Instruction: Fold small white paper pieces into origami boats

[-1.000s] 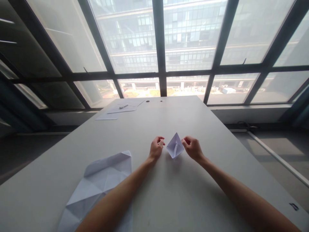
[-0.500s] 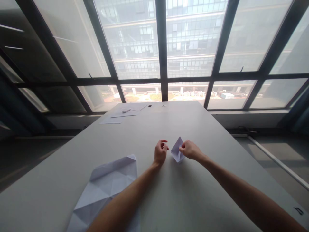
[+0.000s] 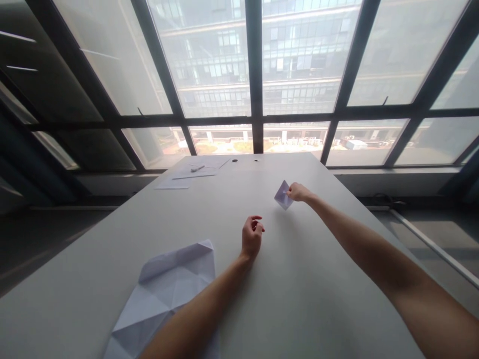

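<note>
A small folded white paper shape (image 3: 282,195), pointed at top and bottom, is pinched in my right hand (image 3: 298,192) toward the right of the table. My left hand (image 3: 252,236) rests near the middle of the table, fingers loosely curled and apart, holding nothing. Beside my left forearm lies a large creased white sheet (image 3: 168,284) with folded edges; the forearm hides part of it.
Flat white papers (image 3: 174,183) lie at the table's far left, with a small whitish object (image 3: 197,169) on them. The white table (image 3: 239,194) reaches toward tall dark-framed windows. Two small round spots mark its far end.
My right hand has moved away from me, carrying the folded paper farther from my left hand. My left hand has hardly moved. The view has shifted slightly.
</note>
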